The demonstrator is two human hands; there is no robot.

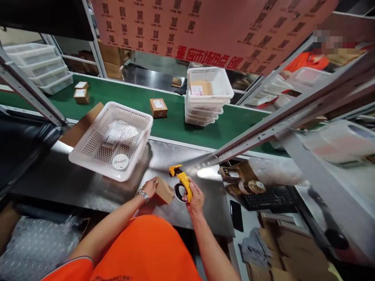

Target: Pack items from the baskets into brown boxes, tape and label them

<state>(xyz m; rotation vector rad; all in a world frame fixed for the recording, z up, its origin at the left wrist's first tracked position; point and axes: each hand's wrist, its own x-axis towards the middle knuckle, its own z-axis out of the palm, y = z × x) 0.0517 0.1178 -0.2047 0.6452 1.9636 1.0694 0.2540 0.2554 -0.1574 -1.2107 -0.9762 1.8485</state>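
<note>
My left hand [150, 188], with a metal watch on its wrist, is closed on the left end of a small brown cardboard box [164, 190] on the steel table. My right hand [194, 197] grips a yellow tape dispenser [184, 180] just right of the box, its head pointing up and left. A dark ring shows at the dispenser's lower side. Up and left of my hands stands a white perforated basket [109, 168], holding a bubble-wrapped item [124, 132] and a round white disc [120, 161] lettered "beauty".
Behind the steel table [164, 156] runs a green conveyor [172, 128] with small labelled boxes [158, 108] and stacked white baskets [205, 102]. To the right lie a keyboard [269, 198], a phone [236, 215] and flattened cardboard [301, 249]. A pink sheet [216, 27] hangs overhead.
</note>
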